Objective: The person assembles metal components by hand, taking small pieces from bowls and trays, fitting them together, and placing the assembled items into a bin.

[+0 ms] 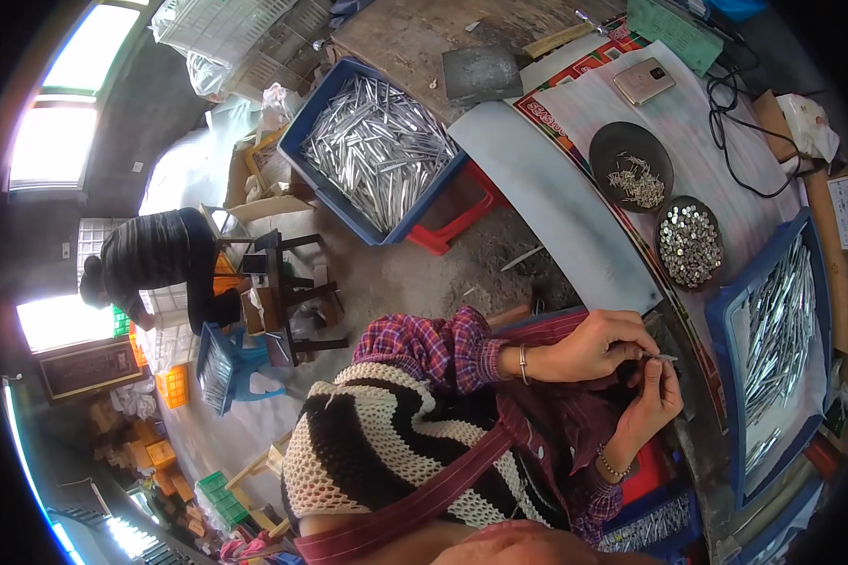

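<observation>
My left hand [589, 348], with a metal bangle at the wrist, is closed in a pinch near the worktable's edge. My right hand [645, 405], wearing a beaded bracelet, is closed just below it, its fingertips meeting the left ones. Between the fingertips a small, thin silvery metal piece [667, 357] sticks out; its exact kind is too small to tell. Beyond the hands, a dark bowl of small round metal parts [690, 247] and a dark dish of tiny pin-like parts [639, 183] stand on the table. A blue tray [723, 330] of slim metal strips lies to the right.
A large blue bin [297, 151] of metal strips rests on a red stool [481, 212] at left. A curved pale metal sheet [556, 198] edges the table. A phone [644, 81] and a black cable [725, 113] lie farther back. Another person [155, 250] bends over at far left.
</observation>
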Motion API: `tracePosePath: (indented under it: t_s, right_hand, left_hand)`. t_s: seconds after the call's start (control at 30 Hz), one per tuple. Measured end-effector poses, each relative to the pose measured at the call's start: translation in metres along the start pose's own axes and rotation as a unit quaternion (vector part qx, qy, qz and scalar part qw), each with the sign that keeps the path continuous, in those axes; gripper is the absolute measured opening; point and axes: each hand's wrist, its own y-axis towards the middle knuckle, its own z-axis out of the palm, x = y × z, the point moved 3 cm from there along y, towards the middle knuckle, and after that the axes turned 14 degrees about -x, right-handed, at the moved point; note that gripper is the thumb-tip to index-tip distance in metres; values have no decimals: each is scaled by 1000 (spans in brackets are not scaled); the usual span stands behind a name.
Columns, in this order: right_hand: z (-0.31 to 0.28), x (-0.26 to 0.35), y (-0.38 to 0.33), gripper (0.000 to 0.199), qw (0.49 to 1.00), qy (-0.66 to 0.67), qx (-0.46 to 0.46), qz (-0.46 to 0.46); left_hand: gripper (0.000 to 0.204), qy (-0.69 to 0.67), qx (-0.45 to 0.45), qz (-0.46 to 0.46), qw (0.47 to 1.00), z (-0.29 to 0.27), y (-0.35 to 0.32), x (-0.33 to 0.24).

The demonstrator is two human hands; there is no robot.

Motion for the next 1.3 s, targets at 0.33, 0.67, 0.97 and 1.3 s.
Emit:
tracePosePath:
  t_s: [0.33, 0.67, 0.97, 1.3]
  right_hand:
    - [-2, -10, -1, 13, 999, 37, -4, 15]
    - [1, -6, -3, 13, 1000, 9, 1, 14]
    - [-11, 6, -4, 12, 997, -74, -28, 16]
    - [-7, 12, 1, 10, 994, -54, 48, -88]
  left_hand:
    - [18, -55, 24, -96, 993, -3, 2, -2]
    - [19, -17, -38, -3, 999, -4, -2, -1]
    - [19, 22, 15, 5, 1000, 10, 4, 2]
    - [16, -11, 4, -84, 996, 10, -4, 7]
